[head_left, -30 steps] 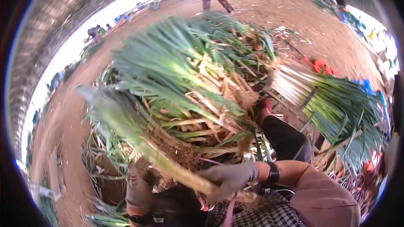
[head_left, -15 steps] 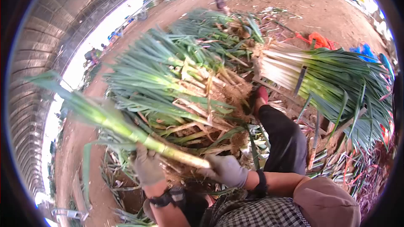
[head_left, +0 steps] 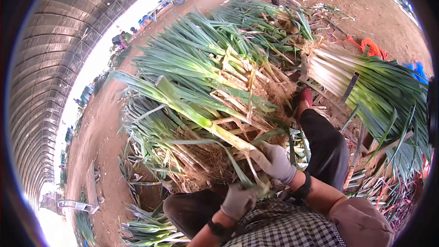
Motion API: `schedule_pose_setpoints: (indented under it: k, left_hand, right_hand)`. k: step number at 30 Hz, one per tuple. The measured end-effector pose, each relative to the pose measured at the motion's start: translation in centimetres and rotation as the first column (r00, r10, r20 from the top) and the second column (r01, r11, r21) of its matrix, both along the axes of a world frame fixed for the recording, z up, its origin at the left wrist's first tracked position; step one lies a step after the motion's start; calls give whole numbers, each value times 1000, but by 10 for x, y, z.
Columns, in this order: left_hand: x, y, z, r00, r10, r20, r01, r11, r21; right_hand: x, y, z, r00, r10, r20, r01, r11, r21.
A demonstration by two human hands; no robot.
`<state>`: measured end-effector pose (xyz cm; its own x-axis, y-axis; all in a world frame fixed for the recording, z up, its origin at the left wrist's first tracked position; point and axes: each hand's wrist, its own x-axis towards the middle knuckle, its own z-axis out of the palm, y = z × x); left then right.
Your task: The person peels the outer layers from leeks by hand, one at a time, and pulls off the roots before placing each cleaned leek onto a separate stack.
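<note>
I see the right hand [head_left: 276, 162] closed round a leek [head_left: 199, 118], hiding its lower end; the left hand [head_left: 240, 200] pinches a leaf strip [head_left: 238, 169], its end blurred

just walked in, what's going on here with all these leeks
The gloved right hand grips a leek near its pale end, its top over a heap of rooted leeks. The gloved left hand is curled at a loose leaf; blur hides its grip. A neater stack lies right of the heap.
</note>
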<state>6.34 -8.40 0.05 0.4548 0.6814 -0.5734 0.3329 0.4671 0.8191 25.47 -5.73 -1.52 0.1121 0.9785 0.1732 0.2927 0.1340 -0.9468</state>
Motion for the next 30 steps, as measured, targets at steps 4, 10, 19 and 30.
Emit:
schedule_pose_setpoints:
  k: [4, 10, 19, 30]
  left_hand:
    - [-49, 9, -30, 958, 277, 74, -286, 940, 184]
    - [-34, 93, 71, 741, 471, 480, -660, 644, 386]
    - [2, 99, 63, 655, 357, 666, -719, 567, 402]
    - [0, 62, 40, 937, 317, 146, -348, 822, 450]
  right_hand:
    - [-5, 2, -7, 939, 161, -303, -158, 987, 35]
    - [-19, 0, -1, 476, 470, -743, -717, 697, -19]
    - [-31, -3, -35, 851, 212, -481, -242, 970, 0]
    - [-27, -12, -28, 730, 177, -660, -180, 982, 64]
